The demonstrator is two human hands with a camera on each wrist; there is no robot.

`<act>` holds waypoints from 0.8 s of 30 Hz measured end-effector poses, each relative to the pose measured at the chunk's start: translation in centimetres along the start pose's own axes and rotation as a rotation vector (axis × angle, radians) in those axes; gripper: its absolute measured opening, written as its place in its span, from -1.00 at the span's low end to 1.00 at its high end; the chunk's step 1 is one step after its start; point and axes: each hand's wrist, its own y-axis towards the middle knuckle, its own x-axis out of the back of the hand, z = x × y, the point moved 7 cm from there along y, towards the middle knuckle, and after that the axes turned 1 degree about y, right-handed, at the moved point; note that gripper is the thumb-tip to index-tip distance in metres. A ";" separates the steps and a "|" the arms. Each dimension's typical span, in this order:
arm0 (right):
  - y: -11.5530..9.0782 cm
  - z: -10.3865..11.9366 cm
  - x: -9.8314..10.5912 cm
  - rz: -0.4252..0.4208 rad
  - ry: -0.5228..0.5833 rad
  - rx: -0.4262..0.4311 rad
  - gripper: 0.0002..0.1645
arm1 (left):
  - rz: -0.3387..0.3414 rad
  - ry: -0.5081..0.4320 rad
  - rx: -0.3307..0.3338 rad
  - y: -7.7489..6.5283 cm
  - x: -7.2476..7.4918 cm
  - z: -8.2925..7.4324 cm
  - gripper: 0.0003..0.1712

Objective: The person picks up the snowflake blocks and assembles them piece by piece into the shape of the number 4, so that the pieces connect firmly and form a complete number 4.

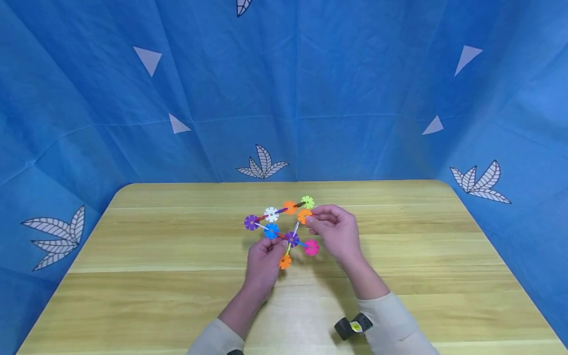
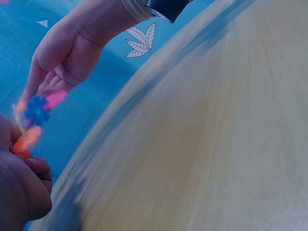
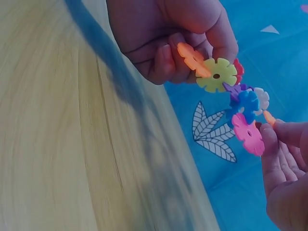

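Slotted flower-shaped plastic discs, joined edge to edge, form a branching chain held up between both hands. In the head view a purple disc (image 1: 251, 222) is at its left corner. From there one branch runs through a white disc (image 1: 271, 214) to a lime disc (image 1: 307, 201). The other passes a blue disc (image 1: 271, 230) to a second purple disc (image 1: 291, 239), beside which a pink disc (image 1: 311, 247) sticks out. My left hand (image 1: 262, 264) pinches the chain near that second purple disc, above a lower orange disc (image 1: 285, 262). Thumb and fingers of my right hand (image 1: 339, 231) pinch an orange disc (image 1: 303, 215).
A light wooden table (image 1: 155, 296) lies under the hands, with their shadows on it. Behind and at both sides hangs a blue cloth (image 1: 333, 88) printed with leaves and triangles. A black wrist device (image 1: 352, 326) is strapped at the right sleeve.
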 end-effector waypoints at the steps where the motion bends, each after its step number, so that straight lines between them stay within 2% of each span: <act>1: 0.0 0.0 -0.1 0.002 0.002 -0.004 -0.76 | 0.003 0.000 -0.001 0.0 0.0 0.0 -0.87; 6: 0.0 -0.1 -0.4 0.016 -0.003 -0.007 -0.77 | 0.013 -0.001 -0.002 -0.1 -0.1 -0.1 -0.86; 13: 0.0 -0.1 -0.7 0.046 -0.001 0.041 -0.75 | 0.001 -0.004 0.001 -0.1 -0.1 -0.2 -0.86; 21: -0.4 -0.1 -1.3 0.135 -0.070 0.067 -0.64 | -0.005 -0.001 0.004 0.0 0.0 0.0 -0.86; 24: -0.5 -0.1 -1.6 0.173 -0.077 0.081 -0.52 | -0.010 -0.004 -0.006 0.0 0.0 0.0 -0.87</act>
